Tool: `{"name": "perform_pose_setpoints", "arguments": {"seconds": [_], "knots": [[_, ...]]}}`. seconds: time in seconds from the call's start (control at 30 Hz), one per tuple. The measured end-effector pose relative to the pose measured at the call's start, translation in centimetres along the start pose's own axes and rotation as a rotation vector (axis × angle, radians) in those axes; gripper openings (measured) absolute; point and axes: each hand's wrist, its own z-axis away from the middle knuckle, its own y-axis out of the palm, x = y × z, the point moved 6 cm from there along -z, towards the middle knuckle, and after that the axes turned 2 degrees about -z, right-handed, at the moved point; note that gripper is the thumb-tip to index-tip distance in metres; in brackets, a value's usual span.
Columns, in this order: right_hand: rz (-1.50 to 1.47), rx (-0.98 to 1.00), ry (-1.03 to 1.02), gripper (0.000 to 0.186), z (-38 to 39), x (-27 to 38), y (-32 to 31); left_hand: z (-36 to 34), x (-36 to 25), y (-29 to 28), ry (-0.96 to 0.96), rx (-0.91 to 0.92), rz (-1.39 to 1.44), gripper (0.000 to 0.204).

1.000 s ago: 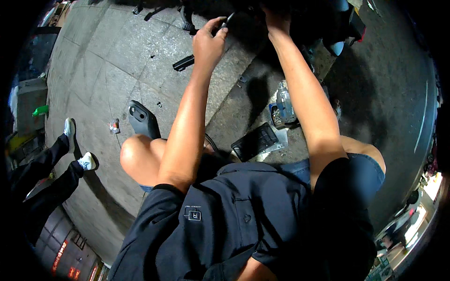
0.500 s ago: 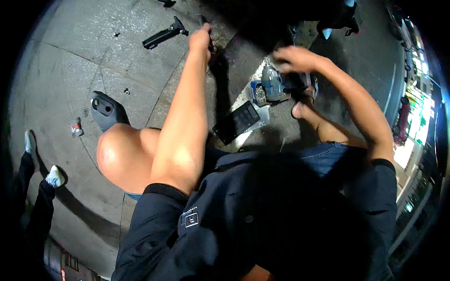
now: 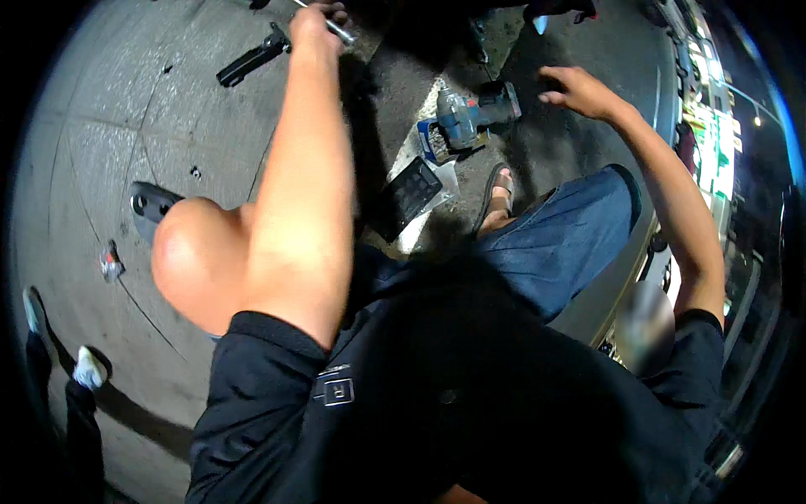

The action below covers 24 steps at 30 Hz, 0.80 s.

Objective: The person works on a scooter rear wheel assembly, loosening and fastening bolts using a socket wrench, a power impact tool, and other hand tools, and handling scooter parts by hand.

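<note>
My left hand (image 3: 312, 23) is stretched far forward at the top of the view, closed around a thin silver metal tool (image 3: 338, 30). My right hand (image 3: 579, 90) hovers at the upper right with its fingers apart and nothing in it, just right of a blue and grey cordless power tool (image 3: 470, 118) lying on the pavement. My bare left knee (image 3: 197, 260) is bent up on the left. My right leg in blue shorts ends in a sandalled foot (image 3: 497, 200).
A black handled tool (image 3: 250, 59) lies on the concrete slabs near my left hand. A dark flat rectangular case (image 3: 410, 191) rests on a white sheet by my foot. A black part (image 3: 147, 203) sits beside my knee. Another person's shoes (image 3: 84, 365) stand at the lower left.
My right hand has lifted off the ground beside the power tool and swung out to the right. My left hand reached further forward, still gripping the metal tool.
</note>
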Motion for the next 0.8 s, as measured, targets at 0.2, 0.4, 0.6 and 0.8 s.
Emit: {"name": "perform_pose_setpoints", "arguments": {"seconds": [0.2, 0.4, 0.6, 0.8], "knots": [[0.14, 0.059, -0.266, 0.057, -8.2, 0.6, 8.7, 0.8, -5.9, -4.8, 0.008, 0.172, -0.208, 0.01], [0.127, 0.001, -0.321, 0.061, -7.2, -2.6, 13.8, 8.5, 0.1, -0.3, 0.022, -0.056, -0.569, 0.01], [0.021, 0.048, -0.37, 0.07, -7.6, -6.1, 16.2, 16.8, 2.8, 2.6, 0.207, -0.109, -0.783, 0.024], [-0.174, 0.064, -0.639, 0.083, -11.1, -5.1, 18.2, 26.9, 2.1, -0.8, 0.26, -0.311, -1.112, 0.022]]}}
